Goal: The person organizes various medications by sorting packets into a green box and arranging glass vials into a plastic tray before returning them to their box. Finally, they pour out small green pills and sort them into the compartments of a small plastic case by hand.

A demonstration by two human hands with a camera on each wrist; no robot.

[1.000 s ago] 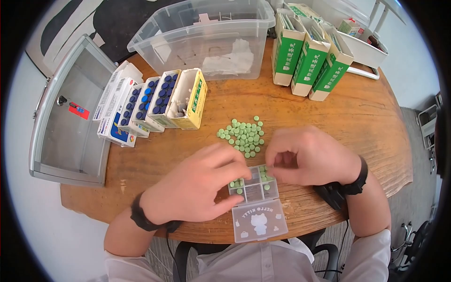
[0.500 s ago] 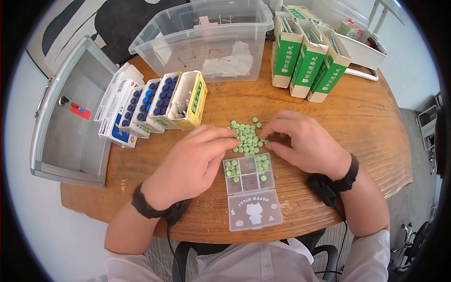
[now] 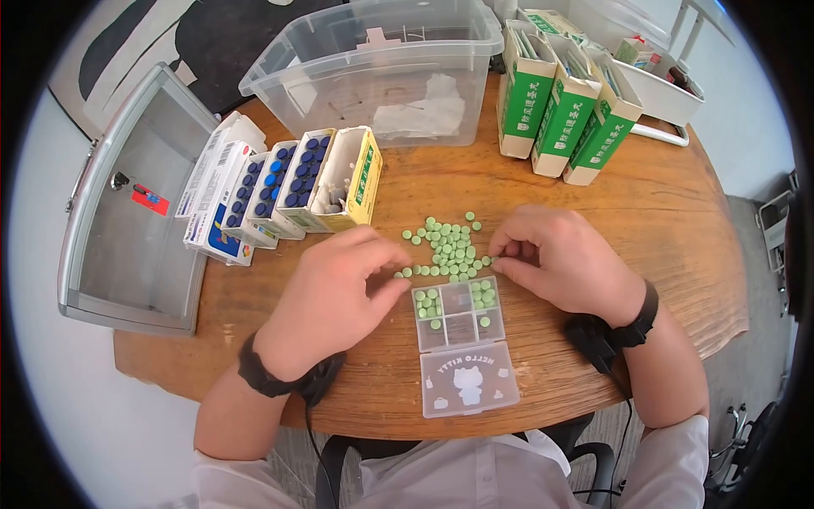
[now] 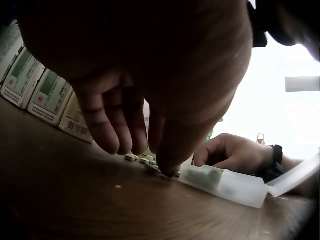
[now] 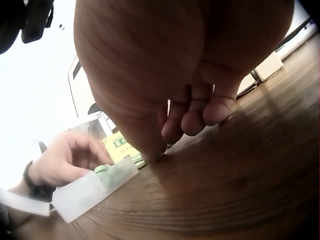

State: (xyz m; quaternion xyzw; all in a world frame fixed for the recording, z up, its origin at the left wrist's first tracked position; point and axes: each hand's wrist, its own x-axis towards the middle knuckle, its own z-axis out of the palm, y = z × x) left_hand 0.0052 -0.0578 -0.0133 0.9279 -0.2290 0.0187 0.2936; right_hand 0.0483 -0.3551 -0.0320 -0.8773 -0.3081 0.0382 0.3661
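A pile of round green tablets (image 3: 449, 242) lies on the wooden table between the two hands. Just below it, a clear pill organizer (image 3: 459, 332) stands with its Hello Kitty lid (image 3: 469, 379) folded open toward the person. Several tablets fill its two far corner compartments, and single ones sit in the outer near compartments. At the pile's left edge, my left hand (image 3: 343, 276) pinches a green tablet between thumb and index finger. My right hand (image 3: 564, 259) pinches another at the pile's right edge, its other fingers curled. In the left wrist view, the thumb (image 4: 170, 162) reaches down to the tablets.
Opened medicine boxes with blue-capped vials (image 3: 305, 174) and a yellow box (image 3: 363, 182) stand at left beside a grey-framed case (image 3: 140, 254). A clear plastic bin (image 3: 339, 93) is behind. Green-and-white boxes (image 3: 555, 127) stand at back right.
Both hands have moved from over the organizer to either side of the pile. The organizer, uncovered, has shifted slightly. A few tablets now lie drawn out toward the left hand.
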